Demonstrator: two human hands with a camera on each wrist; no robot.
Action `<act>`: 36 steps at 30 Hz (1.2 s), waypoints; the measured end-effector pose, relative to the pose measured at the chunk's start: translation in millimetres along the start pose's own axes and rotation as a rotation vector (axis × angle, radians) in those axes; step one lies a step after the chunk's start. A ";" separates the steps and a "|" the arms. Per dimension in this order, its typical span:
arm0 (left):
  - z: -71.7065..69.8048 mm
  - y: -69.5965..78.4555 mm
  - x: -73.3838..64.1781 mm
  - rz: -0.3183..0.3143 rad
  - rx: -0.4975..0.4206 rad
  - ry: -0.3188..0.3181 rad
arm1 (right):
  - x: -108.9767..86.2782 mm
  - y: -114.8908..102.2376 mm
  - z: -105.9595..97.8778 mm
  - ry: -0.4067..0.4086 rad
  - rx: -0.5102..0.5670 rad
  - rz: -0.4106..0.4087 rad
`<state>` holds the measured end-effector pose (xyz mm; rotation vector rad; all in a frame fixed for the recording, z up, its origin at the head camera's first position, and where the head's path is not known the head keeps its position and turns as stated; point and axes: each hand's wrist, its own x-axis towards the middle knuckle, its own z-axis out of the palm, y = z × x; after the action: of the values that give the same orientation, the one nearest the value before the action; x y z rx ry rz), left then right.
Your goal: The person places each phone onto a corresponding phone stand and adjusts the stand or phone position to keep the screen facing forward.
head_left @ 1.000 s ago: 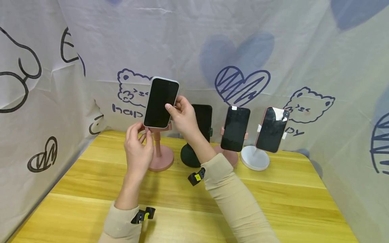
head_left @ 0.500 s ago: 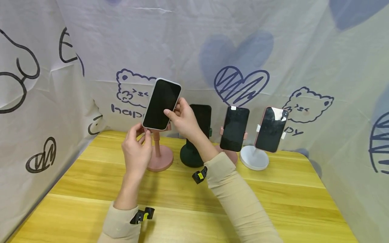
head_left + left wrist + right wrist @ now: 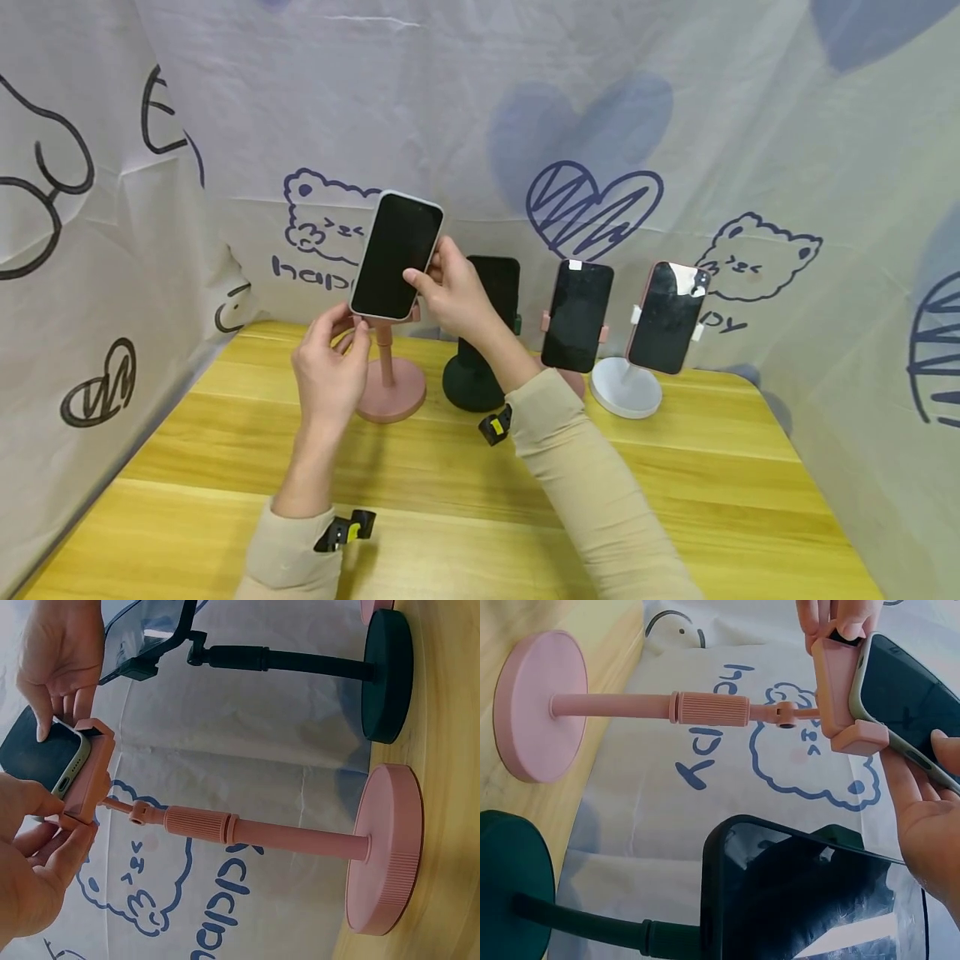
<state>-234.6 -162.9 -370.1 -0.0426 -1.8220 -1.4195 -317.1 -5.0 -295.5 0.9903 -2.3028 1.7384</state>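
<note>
A smartphone (image 3: 396, 258) with a pale case and dark screen leans slightly right at the head of a pink phone stand (image 3: 392, 393). My right hand (image 3: 459, 292) holds the phone by its right edge, thumb on the screen and fingers behind. Below its lower left corner, my left hand (image 3: 330, 367) grips the left end of the stand's clamp (image 3: 94, 776) between thumb and fingers. In the right wrist view the phone's lower end sits against the pink clamp bed (image 3: 834, 690), with one clamp arm (image 3: 861, 738) beside the phone's edge.
Right of the pink stand are a dark green stand (image 3: 468, 385) with a black phone (image 3: 504, 287), a second pink stand with a phone (image 3: 577, 317), and a white stand (image 3: 627, 388) with a red-edged phone (image 3: 667, 321). A printed cloth (image 3: 450, 100) hangs behind the wooden table (image 3: 450, 508).
The phone first leaned further right, then came partly back upright, with my right hand following it. My left hand keeps its grip on the clamp and shifts slightly left.
</note>
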 end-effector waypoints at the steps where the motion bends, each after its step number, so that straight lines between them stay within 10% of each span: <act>1: -0.3 0.2 0.2 -0.004 -0.006 -0.003 | -0.1 0.2 -0.2 0.000 -0.006 -0.002; 22: -14.6 -1.3 2.8 0.031 0.078 -0.028 | -0.3 -2.5 -1.7 -0.060 -0.119 0.000; 36: -13.3 -0.3 6.7 -0.084 0.026 -0.026 | 5.4 -14.9 -4.9 -0.201 -0.265 0.014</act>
<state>-231.8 -176.9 -365.7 0.0291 -1.8823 -1.4594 -314.7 -5.1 -279.2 1.1416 -2.5806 1.3427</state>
